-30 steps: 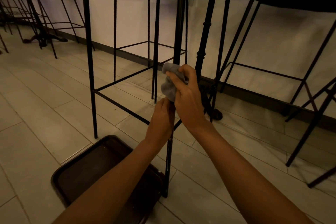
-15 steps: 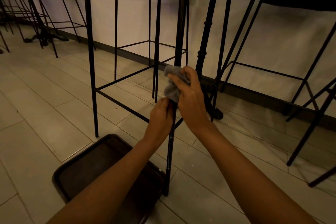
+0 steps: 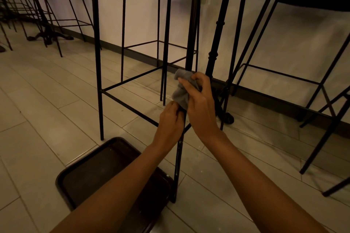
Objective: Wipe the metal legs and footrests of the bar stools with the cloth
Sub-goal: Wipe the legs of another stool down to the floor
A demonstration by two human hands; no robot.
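Note:
A black metal bar stool (image 3: pixel 97 53) stands right in front of me, its near front leg (image 3: pixel 177 166) running down between my arms to the floor. My right hand (image 3: pixel 200 108) grips a bunched grey cloth (image 3: pixel 180 92) wrapped against that leg, just above the footrest bar (image 3: pixel 130 107). Directly below the cloth, my left hand (image 3: pixel 170 121) curls around the same leg at the footrest joint. The leg section under both hands is hidden.
A dark brown tray (image 3: pixel 79 174) lies on the tiled floor by the leg's foot. A second stool (image 3: pixel 320 85) stands to the right, a black table pedestal (image 3: pixel 214 58) behind, and more stools (image 3: pixel 47 15) at far left along the white wall.
Both hands and the cloth have slid a little way down the leg; the left hand keeps its hold just under the cloth.

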